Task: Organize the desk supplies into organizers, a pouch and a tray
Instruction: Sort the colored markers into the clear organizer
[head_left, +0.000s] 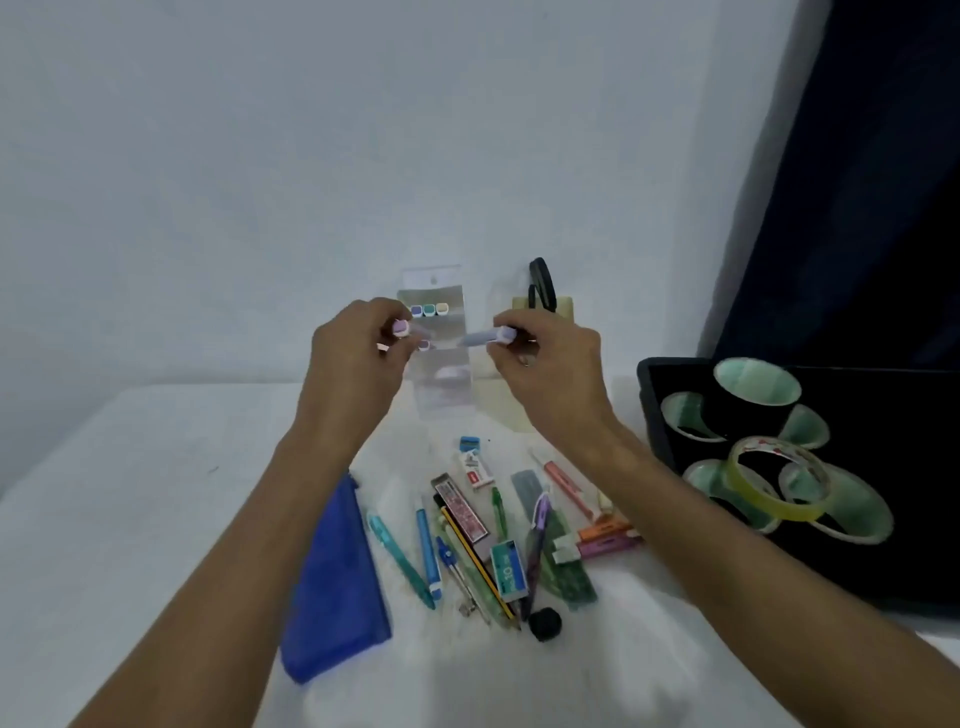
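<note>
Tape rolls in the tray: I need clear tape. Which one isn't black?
The yellowish translucent roll, tilted atop the others near the black tray's middle. The other rolls are black with pale green cores.

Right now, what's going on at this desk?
A person is sorting stationery. The left hand and right hand each hold a lilac marker in front of a clear organizer. Pens and erasers lie loose beside a blue pouch; tape rolls fill the black tray.
</note>
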